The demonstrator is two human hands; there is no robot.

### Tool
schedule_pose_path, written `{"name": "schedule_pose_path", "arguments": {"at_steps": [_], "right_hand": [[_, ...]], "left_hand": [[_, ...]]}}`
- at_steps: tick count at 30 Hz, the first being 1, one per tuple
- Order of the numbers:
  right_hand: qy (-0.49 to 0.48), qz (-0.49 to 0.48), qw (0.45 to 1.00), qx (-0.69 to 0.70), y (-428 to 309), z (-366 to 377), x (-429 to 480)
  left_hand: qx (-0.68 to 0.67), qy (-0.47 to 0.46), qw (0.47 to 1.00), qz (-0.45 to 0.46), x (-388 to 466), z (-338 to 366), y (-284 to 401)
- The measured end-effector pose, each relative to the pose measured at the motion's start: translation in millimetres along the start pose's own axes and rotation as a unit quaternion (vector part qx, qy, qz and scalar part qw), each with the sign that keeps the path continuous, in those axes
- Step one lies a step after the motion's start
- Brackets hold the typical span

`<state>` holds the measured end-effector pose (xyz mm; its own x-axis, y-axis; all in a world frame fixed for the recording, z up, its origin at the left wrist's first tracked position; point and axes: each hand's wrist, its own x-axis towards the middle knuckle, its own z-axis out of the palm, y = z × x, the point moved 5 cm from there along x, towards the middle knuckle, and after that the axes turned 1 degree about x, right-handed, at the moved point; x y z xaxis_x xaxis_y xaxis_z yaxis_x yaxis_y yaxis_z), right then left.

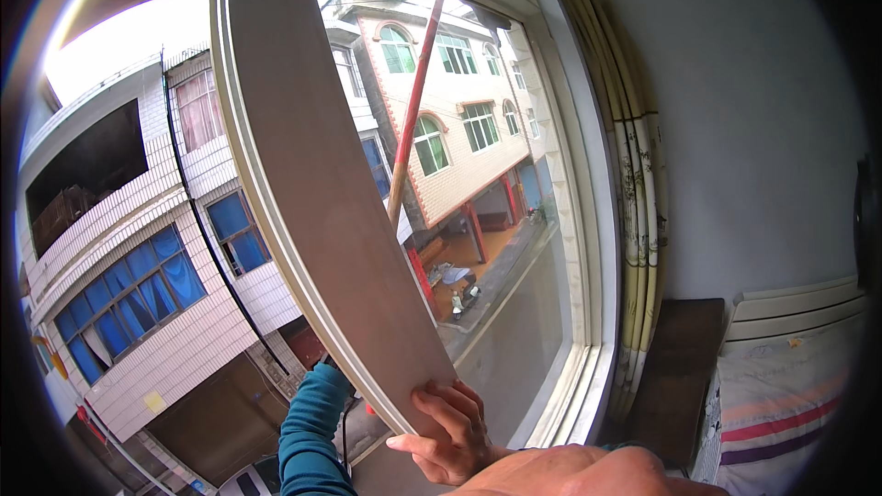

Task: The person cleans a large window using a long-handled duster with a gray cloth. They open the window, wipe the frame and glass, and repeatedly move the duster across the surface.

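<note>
A wide, pale upright window frame member leans across the middle of the view. My right hand grips its lower part, fingers curled against the face and the thumb side at the edge. My left arm, in a teal sleeve, reaches out through the open gap left of that upright. The left hand itself is hidden behind the frame; only something dark shows at the cuff, too small to name. A dark cord hangs beside the sleeve. Right of the upright is a glass pane in a white frame.
Outside, a red-and-wood pole slants past the glass. Below lie a street, a parked vehicle and tiled buildings. Indoors on the right are gathered curtains, a dark wooden surface and a bed with striped bedding.
</note>
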<state>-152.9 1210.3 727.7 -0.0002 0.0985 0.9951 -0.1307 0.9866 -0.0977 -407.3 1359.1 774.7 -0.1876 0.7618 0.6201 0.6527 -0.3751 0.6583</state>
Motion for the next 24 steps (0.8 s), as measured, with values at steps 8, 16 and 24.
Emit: {"name": "schedule_pose_path", "arguments": {"at_steps": [8,16,24], "right_hand": [[0.204,0.066,0.977,-0.016,14.6,14.1,-9.5],[0.145,0.036,0.988,-0.039,19.1,15.3,-17.7],[0.116,0.033,0.992,0.021,22.1,8.8,-16.3]], "left_hand": [[-0.061,-0.034,0.992,0.109,175.9,40.7,55.4],[-0.111,-0.052,0.987,0.105,164.3,38.8,65.9],[-0.041,0.012,0.997,0.061,6.3,-1.0,14.2]]}}
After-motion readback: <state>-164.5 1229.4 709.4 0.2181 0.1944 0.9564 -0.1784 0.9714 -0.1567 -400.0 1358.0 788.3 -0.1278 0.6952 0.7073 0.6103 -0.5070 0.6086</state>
